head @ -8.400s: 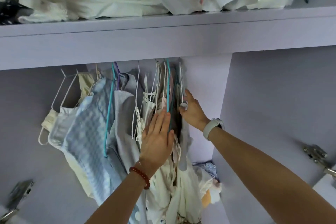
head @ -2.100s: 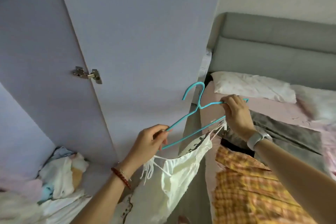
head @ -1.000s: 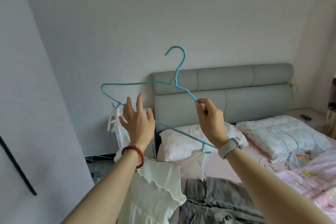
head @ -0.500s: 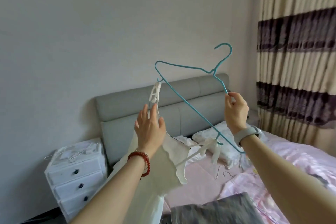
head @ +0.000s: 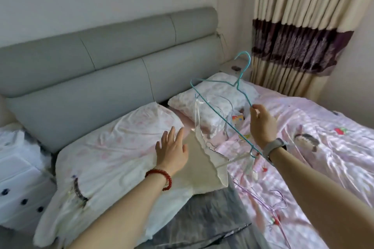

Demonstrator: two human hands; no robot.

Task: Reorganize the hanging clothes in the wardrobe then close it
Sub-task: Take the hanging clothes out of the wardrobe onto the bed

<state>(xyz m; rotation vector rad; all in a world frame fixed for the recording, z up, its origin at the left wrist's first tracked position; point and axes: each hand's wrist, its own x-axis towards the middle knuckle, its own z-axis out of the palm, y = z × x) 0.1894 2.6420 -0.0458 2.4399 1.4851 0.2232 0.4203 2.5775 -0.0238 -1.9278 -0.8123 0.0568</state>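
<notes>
My right hand [head: 262, 125] grips the sloping arm of a teal wire hanger [head: 219, 108], held tilted above the bed with its hook pointing up toward the curtain. A cream strappy garment [head: 199, 170] hangs from the hanger by one strap at its lower end; the other strap stands up loose near the upper end. The garment's body lies spread over the bed. My left hand [head: 172, 150], fingers straight and spread, hovers at the garment's left edge. The wardrobe is out of view.
A bed with pink printed bedding [head: 315, 147], two pillows [head: 113, 139] and a grey padded headboard [head: 91, 66] fills the view. Grey clothing [head: 204, 218] lies at the near edge. Loose wire hangers [head: 269, 202] lie on the sheet. White drawers [head: 18, 184] stand left, striped curtains [head: 303, 26] right.
I have turned from the wardrobe to the bed. The hanger came down lower over the bed, the garment's body now lies on it, and my left hand has let go of the strap.
</notes>
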